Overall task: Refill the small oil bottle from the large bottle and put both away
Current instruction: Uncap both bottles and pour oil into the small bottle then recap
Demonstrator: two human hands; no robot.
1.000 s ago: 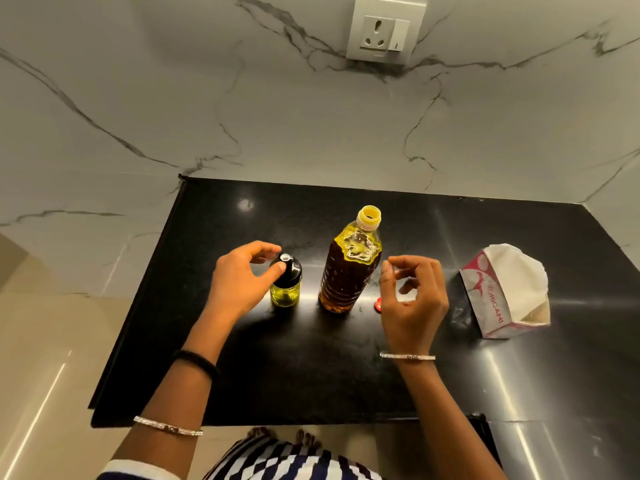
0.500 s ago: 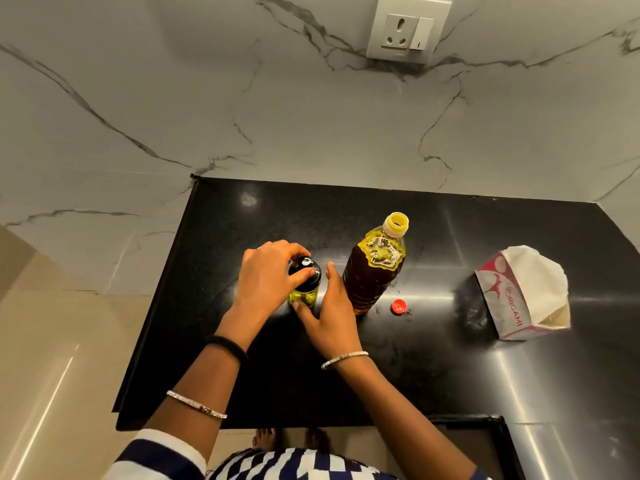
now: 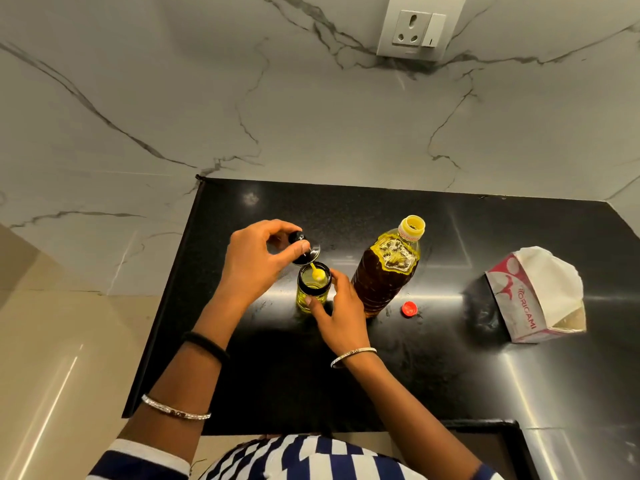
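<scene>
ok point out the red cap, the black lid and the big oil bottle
small red plastic cap (image 3: 410, 308), head view, its centre
round black lid (image 3: 307, 254), head view, its disc
large plastic oil bottle (image 3: 384, 282), head view, its body

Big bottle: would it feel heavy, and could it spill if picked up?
Probably heavy: the big bottle looks nearly full of oil. Likely to spill if tilted: its mouth is open, the cap lies beside it. Its plastic may flex when squeezed.

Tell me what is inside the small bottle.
Yellow oil shows inside the small bottle, and a yellow stick under the black lid reaches into its mouth. The right hand covers part of its side; oil level unclear.
</scene>
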